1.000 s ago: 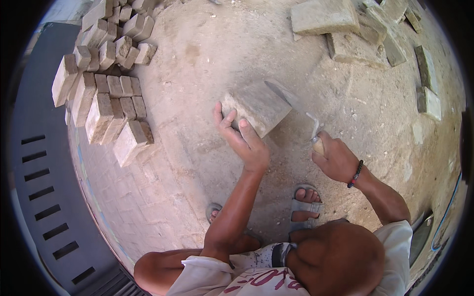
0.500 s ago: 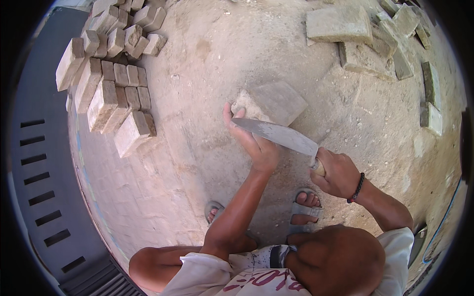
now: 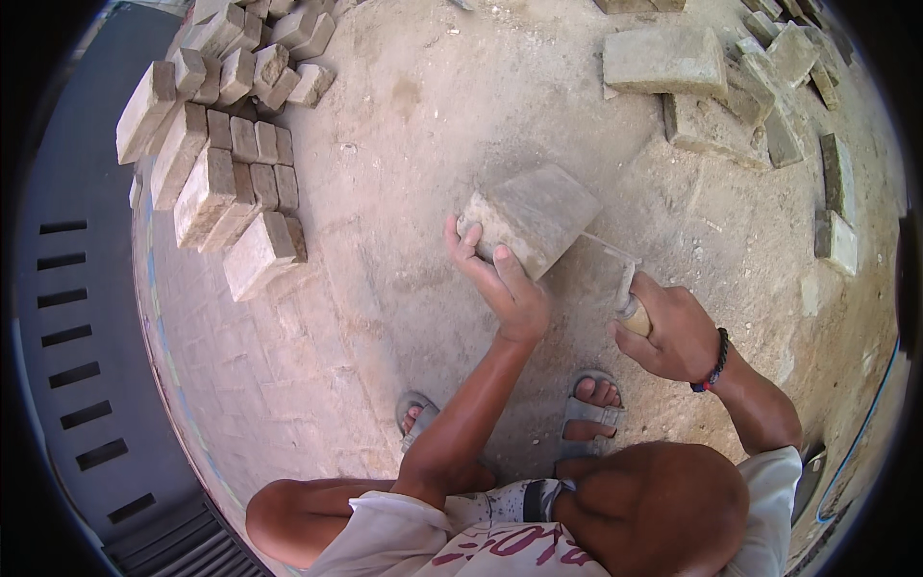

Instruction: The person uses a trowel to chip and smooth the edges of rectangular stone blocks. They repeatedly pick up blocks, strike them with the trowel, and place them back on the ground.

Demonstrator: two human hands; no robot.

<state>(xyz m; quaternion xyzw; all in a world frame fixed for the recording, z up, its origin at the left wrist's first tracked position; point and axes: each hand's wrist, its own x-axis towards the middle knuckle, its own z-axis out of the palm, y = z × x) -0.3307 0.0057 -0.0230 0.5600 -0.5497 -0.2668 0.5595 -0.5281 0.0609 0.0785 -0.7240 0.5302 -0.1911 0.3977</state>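
1. Swung away from the left fingers, the trowel (image 3: 626, 282) now sits edge-on at the right side of the concrete paving block (image 3: 543, 213), which has tipped to show more of its rough near end.
2. The left hand (image 3: 508, 288) cups that end, thumb and fingers spread against it; the right hand (image 3: 671, 332) is closed round the trowel's wooden handle.
3. The block is tilted out in front of the feet – whether its underside touches the ground, I can't tell.
4. I'd judge it heavy, rigid and dusty, liable to chip at the corners; a broad palm under the lower end looks like the surest hold.
5. Sandy, gritty ground (image 3: 385, 207) lies all round, with block paving (image 3: 260, 385) to the left.
6. Stacked blocks (image 3: 204, 200) stand beside a dark slotted panel (image 3: 108, 216) – flat slabs (image 3: 663, 60) lie opposite.
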